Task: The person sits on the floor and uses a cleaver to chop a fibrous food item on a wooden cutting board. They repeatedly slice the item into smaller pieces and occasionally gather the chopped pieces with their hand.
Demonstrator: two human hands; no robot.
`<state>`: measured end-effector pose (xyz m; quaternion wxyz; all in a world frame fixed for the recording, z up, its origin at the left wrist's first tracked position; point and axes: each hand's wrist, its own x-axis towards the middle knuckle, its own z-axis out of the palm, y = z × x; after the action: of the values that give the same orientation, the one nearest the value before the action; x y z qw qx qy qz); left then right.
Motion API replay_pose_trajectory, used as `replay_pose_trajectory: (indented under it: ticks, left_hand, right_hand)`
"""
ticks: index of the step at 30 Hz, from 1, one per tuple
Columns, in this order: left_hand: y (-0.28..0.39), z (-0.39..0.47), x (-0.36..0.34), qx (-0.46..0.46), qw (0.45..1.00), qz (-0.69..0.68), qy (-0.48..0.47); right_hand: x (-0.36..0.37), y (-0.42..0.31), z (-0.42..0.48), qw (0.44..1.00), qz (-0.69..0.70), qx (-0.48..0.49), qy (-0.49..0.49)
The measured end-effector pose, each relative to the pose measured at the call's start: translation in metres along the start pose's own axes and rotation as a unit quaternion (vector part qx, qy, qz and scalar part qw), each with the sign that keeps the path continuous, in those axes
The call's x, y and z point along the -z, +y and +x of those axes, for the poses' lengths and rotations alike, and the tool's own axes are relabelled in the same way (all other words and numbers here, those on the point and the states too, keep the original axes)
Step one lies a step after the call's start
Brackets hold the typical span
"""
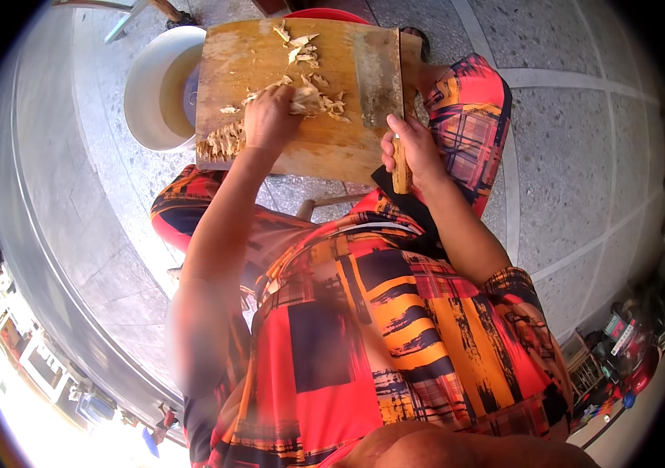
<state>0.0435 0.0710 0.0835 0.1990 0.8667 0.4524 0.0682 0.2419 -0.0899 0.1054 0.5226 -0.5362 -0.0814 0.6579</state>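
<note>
My left hand (274, 114) rests over a wooden cutting board (332, 149), its fingers curled on a pale, fibrous food bundle (307, 101) that sticks out to the right. What lies under the palm is hidden. My right hand (417, 149) grips the wooden handle of a cleaver (376, 76). Its broad, stained blade lies along the board's right side, pointing away from me. Beside my left wrist is a row of cut tan pieces (224, 142). Loose pale shreds (303, 51) are scattered toward the far edge.
Left of the board stands a large pale basin (148, 76) with yellowish liquid inside. Part of a red container (332, 15) shows behind the board. My knees flank the board above a speckled stone floor (566, 140). Mixed items (619, 345) lie at the lower right.
</note>
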Motion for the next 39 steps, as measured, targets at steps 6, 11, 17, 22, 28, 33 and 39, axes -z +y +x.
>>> replay_pose_trajectory:
  ticks: [6, 11, 17, 22, 28, 33, 39]
  left_hand:
    - [-0.047, 0.013, 0.013, -0.032, 0.998, 0.054, 0.015]
    - [-0.054, 0.003, 0.017, -0.100, 0.985, 0.134, -0.041]
    - [-0.030, 0.009, 0.013, -0.032, 0.994, 0.081, -0.059]
    - [-0.005, 0.021, 0.000, 0.187, 0.978, -0.056, -0.070]
    - [-0.010, 0.007, 0.003, 0.085, 0.995, 0.024, -0.036]
    - [-0.019, -0.013, -0.002, 0.068, 0.997, 0.039, 0.010]
    - [-0.008, -0.014, -0.002, 0.058, 0.992, 0.115, -0.010]
  right_hand:
    - [-0.002, 0.002, -0.001, 1.000, 0.000, 0.005, 0.020]
    - [-0.004, 0.001, -0.001, 1.000, 0.000, 0.008, 0.019]
    - [-0.003, 0.001, -0.001, 1.000, 0.003, 0.007, 0.022]
    - [-0.004, 0.001, -0.001, 1.000, -0.002, 0.010, 0.012]
    - [-0.004, 0.002, -0.002, 1.000, -0.022, 0.018, 0.013]
    - [-0.020, -0.002, -0.010, 0.986, -0.132, 0.093, -0.031]
    - [-0.054, -0.007, -0.022, 0.962, -0.228, 0.100, -0.112]
